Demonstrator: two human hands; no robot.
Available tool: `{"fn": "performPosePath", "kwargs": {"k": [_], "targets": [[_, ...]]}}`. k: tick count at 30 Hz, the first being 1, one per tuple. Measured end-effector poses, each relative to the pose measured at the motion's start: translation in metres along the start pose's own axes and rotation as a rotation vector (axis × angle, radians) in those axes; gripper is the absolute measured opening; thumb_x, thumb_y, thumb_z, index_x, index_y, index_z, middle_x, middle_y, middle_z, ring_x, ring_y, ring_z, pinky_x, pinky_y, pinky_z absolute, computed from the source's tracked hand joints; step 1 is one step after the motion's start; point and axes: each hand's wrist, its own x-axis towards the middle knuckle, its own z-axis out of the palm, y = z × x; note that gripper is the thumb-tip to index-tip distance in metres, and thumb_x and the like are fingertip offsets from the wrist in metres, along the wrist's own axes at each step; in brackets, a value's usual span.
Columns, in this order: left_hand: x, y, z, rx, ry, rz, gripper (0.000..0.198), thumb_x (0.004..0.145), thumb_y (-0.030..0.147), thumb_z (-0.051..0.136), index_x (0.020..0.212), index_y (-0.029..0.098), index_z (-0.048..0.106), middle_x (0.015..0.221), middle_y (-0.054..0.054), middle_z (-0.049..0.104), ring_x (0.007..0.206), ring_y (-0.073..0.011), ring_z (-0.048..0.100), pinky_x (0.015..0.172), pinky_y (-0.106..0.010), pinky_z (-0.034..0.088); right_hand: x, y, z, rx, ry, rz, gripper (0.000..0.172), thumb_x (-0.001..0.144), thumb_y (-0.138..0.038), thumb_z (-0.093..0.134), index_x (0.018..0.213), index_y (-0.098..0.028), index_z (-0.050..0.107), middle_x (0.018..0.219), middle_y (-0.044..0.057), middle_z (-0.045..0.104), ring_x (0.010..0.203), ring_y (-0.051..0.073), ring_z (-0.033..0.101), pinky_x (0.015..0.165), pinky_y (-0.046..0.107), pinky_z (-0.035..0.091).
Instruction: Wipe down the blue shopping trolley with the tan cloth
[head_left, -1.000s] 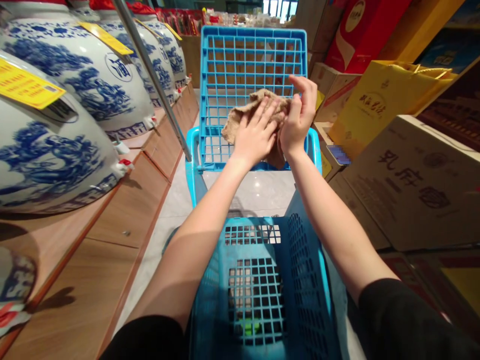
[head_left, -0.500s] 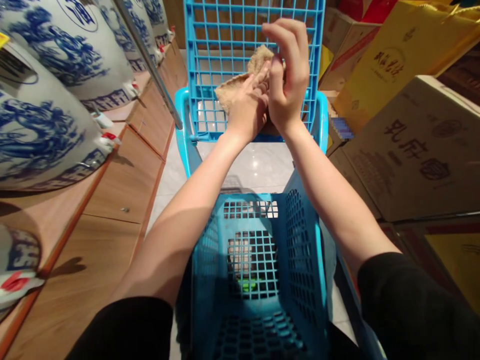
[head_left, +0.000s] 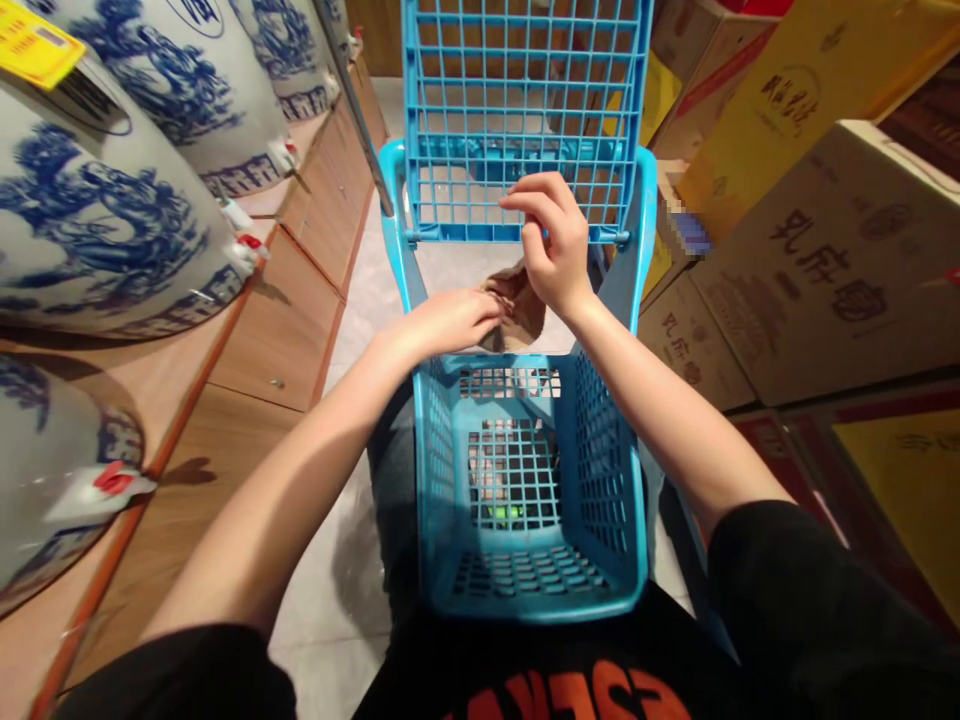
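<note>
Single head-worn view facing forward-down, close over left hand (head_left: 450,325), right hand (head_left: 551,245); far aisle (head_left: 386,100) seemingly cropped.

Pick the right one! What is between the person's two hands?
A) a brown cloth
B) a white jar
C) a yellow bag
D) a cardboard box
A: the brown cloth shows between the left hand and the right hand, just above the blue basket.
</note>
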Motion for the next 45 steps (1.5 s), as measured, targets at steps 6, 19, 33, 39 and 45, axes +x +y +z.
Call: {"fn": "performPosePath", "kwargs": {"k": [6, 19, 33, 39, 45], "targets": [[-0.010, 0.017, 0.005, 0.167, -0.070, -0.154, 0.046, 0.103, 0.026, 0.054, 0.148, 0.023, 0.064, 0.141, -0.010, 0.073, 0.129, -0.0292, 0.070, 0.106, -0.038, 0.053, -0.030, -0.020, -0.002, -0.050, -0.135, 0.200, 0.038, 0.099, -0.015, 0.038, 0.108, -0.018, 0.076, 0.107, 0.009, 0.077, 0.106, 0.023, 0.072, 0.103, 0.042, 0.055], [-0.016, 0.027, 0.004, 0.242, 0.274, -0.536, 0.046, 0.099, 0.017, 0.041, 0.129, 0.014, 0.076, 0.127, -0.017, 0.078, 0.121, -0.0363, 0.073, 0.097, -0.046, 0.056, -0.120, -0.037, 0.095, -0.493, -0.928, 0.831, 0.054, 0.102, -0.028, 0.055, 0.143, 0.005, 0.063, 0.145, 0.034, 0.063, 0.144, 0.043, 0.058, 0.121, 0.052, 0.044], [-0.013, 0.032, 0.002, 0.345, -0.080, -0.482, 0.036, 0.097, 0.006, 0.047, 0.109, 0.008, 0.081, 0.110, -0.023, 0.081, 0.112, -0.0361, 0.078, 0.088, -0.039, 0.056, -0.215, -0.053, 0.135, -0.332, -0.921, 0.530, 0.073, 0.108, -0.047, 0.043, 0.170, -0.012, 0.028, 0.178, 0.023, 0.012, 0.169, 0.034, 0.011, 0.136, 0.055, 0.012], [-0.018, 0.038, 0.003, 0.384, -0.106, -0.424, 0.034, 0.098, 0.008, 0.049, 0.111, 0.009, 0.080, 0.110, -0.022, 0.081, 0.115, -0.0340, 0.078, 0.095, -0.039, 0.054, -0.214, -0.052, 0.139, -0.187, -0.959, 0.340, 0.065, 0.104, -0.026, 0.041, 0.167, -0.010, 0.037, 0.177, 0.013, 0.028, 0.166, 0.023, 0.025, 0.137, 0.041, 0.016], [-0.018, 0.040, 0.009, 0.385, -0.205, -0.424, 0.034, 0.093, 0.004, 0.051, 0.107, 0.006, 0.083, 0.108, -0.026, 0.081, 0.110, -0.0363, 0.078, 0.092, -0.041, 0.057, -0.213, -0.034, 0.119, -0.576, -0.595, 0.937, 0.075, 0.107, -0.035, 0.038, 0.167, 0.008, 0.022, 0.174, 0.032, 0.019, 0.165, 0.043, 0.021, 0.134, 0.056, 0.017]]}}
